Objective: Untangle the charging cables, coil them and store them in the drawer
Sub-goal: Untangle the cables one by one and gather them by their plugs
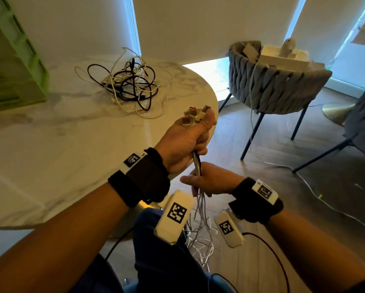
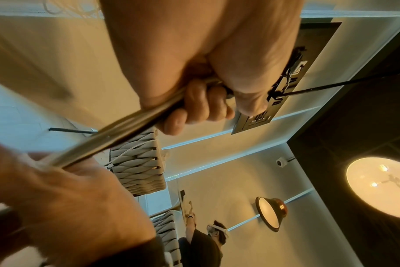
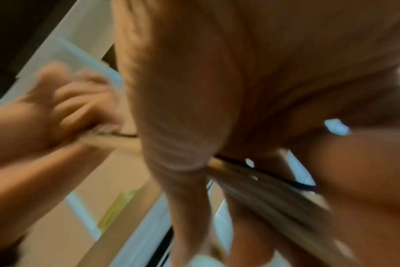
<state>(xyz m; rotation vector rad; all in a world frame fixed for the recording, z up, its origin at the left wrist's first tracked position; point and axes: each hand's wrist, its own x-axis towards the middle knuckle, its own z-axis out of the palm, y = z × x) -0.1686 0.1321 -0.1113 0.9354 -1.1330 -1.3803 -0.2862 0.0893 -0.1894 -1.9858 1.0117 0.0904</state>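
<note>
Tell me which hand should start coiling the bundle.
Right. The left hand grips the cable bundle just below the plugs, anchoring it; the right hand sits lower on the strands, probably freer to wind the hanging slack.

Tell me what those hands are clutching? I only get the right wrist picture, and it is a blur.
Observer: The head view shows a bunch of cables, gripped by the left hand above and the right hand below.
Visitor: Can you see where they end?
Observer: Their plugs stick out of the top of the left hand's fist.
Visitor: Is that all the cables?
Observer: No, a tangle of dark and white ones lies on the table.
</note>
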